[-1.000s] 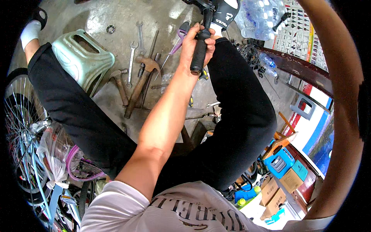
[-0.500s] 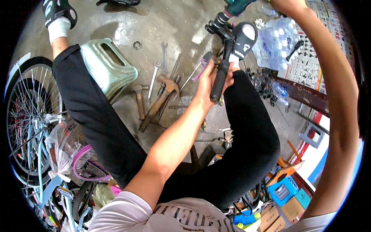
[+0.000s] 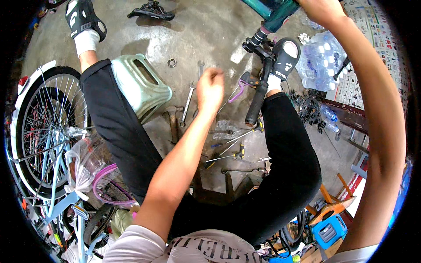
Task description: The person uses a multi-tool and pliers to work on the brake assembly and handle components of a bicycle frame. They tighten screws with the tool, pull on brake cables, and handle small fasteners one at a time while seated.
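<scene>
My left hand (image 3: 211,87) is raised off the handlebar, over the tools on the floor. Its fingers are curled together and slightly blurred; what they hold, if anything, cannot be made out. A black handlebar grip (image 3: 256,106) points toward me beside my right leg, with a purple brake lever (image 3: 237,93) at its left. The handlebar joins a teal bicycle frame (image 3: 280,15) at the top. There my right hand (image 3: 323,12) is closed on the frame, its fingers partly cut off by the picture edge.
A pale green stool (image 3: 139,85) stands by my left leg. Wrenches (image 3: 187,105), a hammer (image 3: 173,125) and screwdrivers (image 3: 240,154) lie on the concrete floor. Bottled water (image 3: 316,63) is packed at the right. A bicycle wheel (image 3: 48,131) stands at the left.
My left hand has let go of the handlebar grip and moved left, its forearm now covering the claw hammer. The view has shifted, showing more of the teal frame. My right hand stays there.
</scene>
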`<control>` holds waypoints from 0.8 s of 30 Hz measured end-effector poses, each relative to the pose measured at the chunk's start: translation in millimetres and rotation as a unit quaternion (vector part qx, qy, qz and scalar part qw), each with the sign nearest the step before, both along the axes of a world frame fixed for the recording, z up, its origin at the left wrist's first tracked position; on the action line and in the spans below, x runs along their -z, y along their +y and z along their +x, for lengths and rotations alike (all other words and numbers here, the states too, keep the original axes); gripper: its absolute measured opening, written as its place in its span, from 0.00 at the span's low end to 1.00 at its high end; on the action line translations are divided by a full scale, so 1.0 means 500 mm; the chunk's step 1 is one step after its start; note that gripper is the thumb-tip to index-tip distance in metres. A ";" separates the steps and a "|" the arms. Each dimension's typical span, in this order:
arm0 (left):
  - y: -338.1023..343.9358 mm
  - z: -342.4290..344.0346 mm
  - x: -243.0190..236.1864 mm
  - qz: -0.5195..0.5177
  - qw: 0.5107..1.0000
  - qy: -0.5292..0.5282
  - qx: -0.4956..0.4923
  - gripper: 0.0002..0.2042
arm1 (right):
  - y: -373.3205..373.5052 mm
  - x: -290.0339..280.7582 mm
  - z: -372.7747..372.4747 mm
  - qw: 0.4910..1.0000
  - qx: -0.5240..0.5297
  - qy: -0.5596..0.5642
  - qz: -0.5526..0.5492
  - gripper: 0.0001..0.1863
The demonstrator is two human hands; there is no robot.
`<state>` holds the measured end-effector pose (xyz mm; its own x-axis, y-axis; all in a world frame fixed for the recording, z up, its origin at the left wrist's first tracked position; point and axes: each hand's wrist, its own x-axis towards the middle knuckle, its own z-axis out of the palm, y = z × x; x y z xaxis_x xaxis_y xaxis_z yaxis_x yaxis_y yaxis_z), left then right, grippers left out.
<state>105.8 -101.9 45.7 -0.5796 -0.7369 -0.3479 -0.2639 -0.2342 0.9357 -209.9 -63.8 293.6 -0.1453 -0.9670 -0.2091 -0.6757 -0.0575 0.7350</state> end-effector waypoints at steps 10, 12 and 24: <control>0.093 -0.191 -0.163 -0.298 0.798 -0.227 0.473 0.29 | 0.005 0.011 -0.003 1.000 0.019 0.008 -0.003 0.09; 0.115 -0.198 -0.164 -0.291 0.794 -0.250 0.473 0.28 | 0.005 0.011 -0.001 1.000 0.024 0.004 0.003 0.10; 0.124 -0.212 -0.180 -0.272 0.744 -0.317 0.521 0.25 | -0.002 0.011 -0.006 0.998 0.056 0.007 0.006 0.10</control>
